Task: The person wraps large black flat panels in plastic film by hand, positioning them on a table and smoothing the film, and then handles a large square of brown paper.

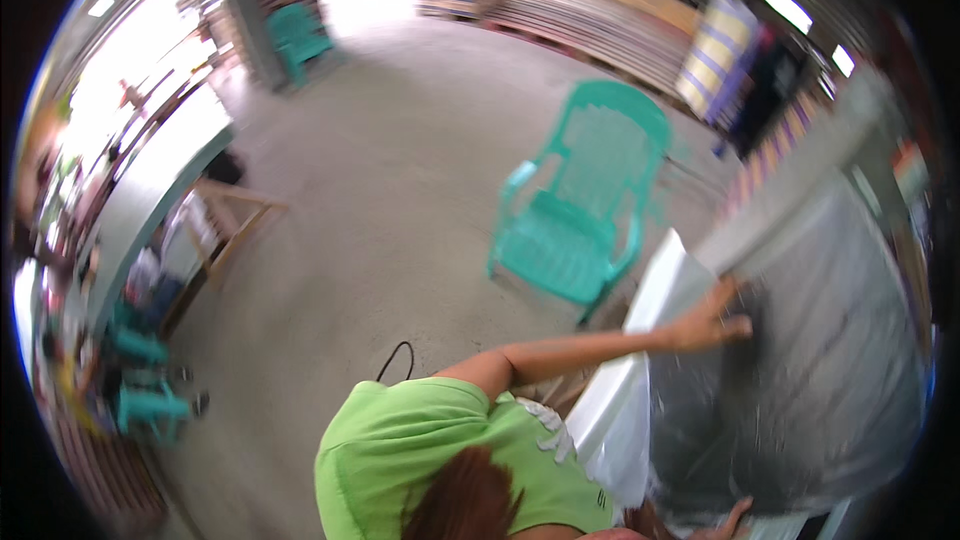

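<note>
My left arm, in a lime-green sleeve, reaches across to the right. My left hand is open, thumb and fingers apart, over a glossy dark-grey plastic-covered surface. A blurred dark patch lies by its fingertips; whether it is an object or a reflection, I cannot tell. White sheeting hangs along the near left side of that surface. Cut off by the lower picture edge, my right hand rests by the surface's bottom border with a finger stretched out. Most of that hand is hidden.
A green plastic armchair stands just beyond the white sheeting. To the left is a long pale table with small green stools near it. Slatted pallets line the back, and another green chair stands far left.
</note>
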Motion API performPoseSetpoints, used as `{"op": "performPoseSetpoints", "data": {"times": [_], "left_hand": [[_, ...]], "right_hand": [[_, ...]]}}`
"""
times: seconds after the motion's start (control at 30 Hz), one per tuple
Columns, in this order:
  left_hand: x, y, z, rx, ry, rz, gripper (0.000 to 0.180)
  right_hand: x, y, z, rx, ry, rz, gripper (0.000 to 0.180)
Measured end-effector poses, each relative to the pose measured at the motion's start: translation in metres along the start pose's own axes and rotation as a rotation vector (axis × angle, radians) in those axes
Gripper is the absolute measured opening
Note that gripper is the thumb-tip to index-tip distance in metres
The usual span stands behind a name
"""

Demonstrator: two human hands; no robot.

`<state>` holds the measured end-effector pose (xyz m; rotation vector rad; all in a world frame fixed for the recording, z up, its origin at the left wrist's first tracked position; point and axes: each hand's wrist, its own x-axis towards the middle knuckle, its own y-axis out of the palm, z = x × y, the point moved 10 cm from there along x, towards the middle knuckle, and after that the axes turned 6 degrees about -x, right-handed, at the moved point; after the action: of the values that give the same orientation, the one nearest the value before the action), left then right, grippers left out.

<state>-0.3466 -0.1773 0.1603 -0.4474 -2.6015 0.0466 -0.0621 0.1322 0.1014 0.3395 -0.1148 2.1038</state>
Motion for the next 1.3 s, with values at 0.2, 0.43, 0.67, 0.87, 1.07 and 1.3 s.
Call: {"op": "performPoseSetpoints", "data": {"times": [0.2, 0.43, 0.67, 0.87, 1.07, 1.3], "left_hand": [[0.042, -0.030, -0.027, -0.247, 0.116, -0.029, 0.101], [0.057, 0.010, -0.050, -0.619, 0.044, 0.227, 0.056], [-0.032, 0.068, 0.106, -0.464, -0.246, 0.500, 0.065], [-0.049, 0.061, 0.175, -0.343, -0.360, 0.599, 0.068], [0.024, 0.096, 0.134, -0.304, -0.193, 0.419, 0.075], [0.043, 0.116, 0.172, -0.206, -0.249, 0.472, 0.046]], "right_hand": [[-0.051, 0.000, 0.071, -0.288, -0.061, -0.113, 0.050], [-0.062, -0.033, 0.050, -0.227, -0.028, -0.142, 0.041], [-0.138, -0.065, -0.116, -0.631, 0.383, -0.176, 0.041], [-0.158, -0.028, -0.085, -0.460, -0.033, -0.366, 0.029], [-0.125, -0.035, -0.048, -0.281, 0.050, -0.358, 0.035], [-0.152, -0.007, -0.072, -0.318, 0.166, -0.198, 0.048]]}}
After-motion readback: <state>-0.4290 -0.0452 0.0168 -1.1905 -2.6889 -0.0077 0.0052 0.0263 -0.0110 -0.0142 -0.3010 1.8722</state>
